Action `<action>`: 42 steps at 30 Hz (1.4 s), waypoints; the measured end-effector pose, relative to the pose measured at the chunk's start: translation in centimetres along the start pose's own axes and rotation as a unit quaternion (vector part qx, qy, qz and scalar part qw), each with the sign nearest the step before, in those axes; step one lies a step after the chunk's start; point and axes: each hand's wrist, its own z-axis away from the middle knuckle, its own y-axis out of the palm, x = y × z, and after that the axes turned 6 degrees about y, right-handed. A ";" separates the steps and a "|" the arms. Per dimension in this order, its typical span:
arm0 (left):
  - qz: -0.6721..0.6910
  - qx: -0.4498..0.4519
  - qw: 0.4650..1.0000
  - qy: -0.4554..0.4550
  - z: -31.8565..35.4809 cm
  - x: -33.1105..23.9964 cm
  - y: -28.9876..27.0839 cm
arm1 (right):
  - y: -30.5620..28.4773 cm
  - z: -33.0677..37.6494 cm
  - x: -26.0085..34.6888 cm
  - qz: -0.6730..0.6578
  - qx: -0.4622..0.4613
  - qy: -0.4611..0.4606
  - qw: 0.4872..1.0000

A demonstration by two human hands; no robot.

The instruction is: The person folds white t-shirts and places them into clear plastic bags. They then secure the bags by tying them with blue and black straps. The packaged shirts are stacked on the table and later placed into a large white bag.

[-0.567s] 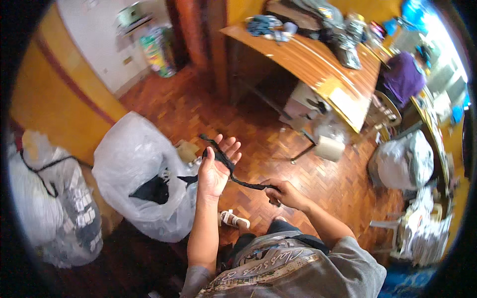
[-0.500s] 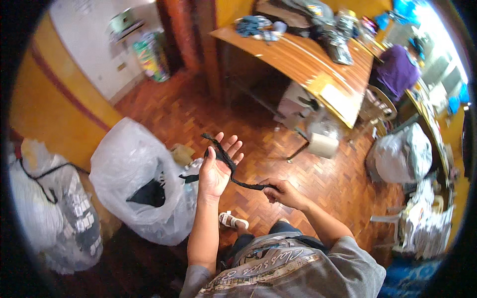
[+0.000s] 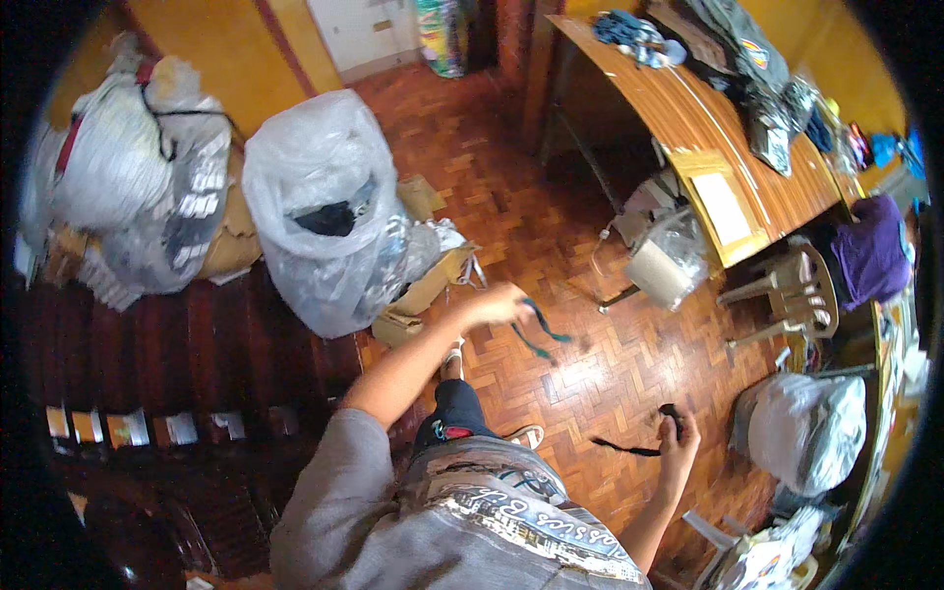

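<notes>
Right hand (image 3: 678, 439) moved rightward, black strip (image 3: 639, 451) pointing left, near-level

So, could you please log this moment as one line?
left hand: holding dark strands, dangling | right hand: holding black strip, end dangling | plastic bag: open, black material inside

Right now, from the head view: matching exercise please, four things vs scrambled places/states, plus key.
1. Left hand
2. Open plastic bag
3. Right hand
4. Wood-topped worktable

A. Holds a black strip, nearer the bulging plastic bag
B. Bears a white sheet
C. Holds a dark strip, nearer the cardboard box
D. Contains black fabric

Pairs: 1-C, 2-D, 3-A, 4-B
</notes>
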 end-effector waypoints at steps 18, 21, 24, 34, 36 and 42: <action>-0.417 -0.442 0.699 -0.378 15.0 26.2 -28.8 | 32.5 -4.7 16.4 0.194 0.334 -0.029 0.922; -0.192 -0.257 0.889 -0.327 10.1 35.6 -24.8 | 36.5 -6.5 18.2 0.240 0.360 -0.022 0.901; -0.106 -0.227 0.919 -0.304 5.3 47.4 -20.7 | 39.7 -7.6 18.1 0.274 0.386 0.011 0.880; -0.172 -0.352 0.844 -0.365 3.1 58.0 -15.1 | 43.3 -9.7 15.6 0.297 0.375 0.110 0.871; -0.063 -0.350 0.870 -0.342 3.9 57.1 -16.1 | 43.7 -10.2 15.5 0.296 0.378 0.121 0.869; -0.039 0.001 0.939 -0.343 6.9 53.1 -21.0 | 43.6 -10.4 14.9 0.275 0.332 0.092 0.898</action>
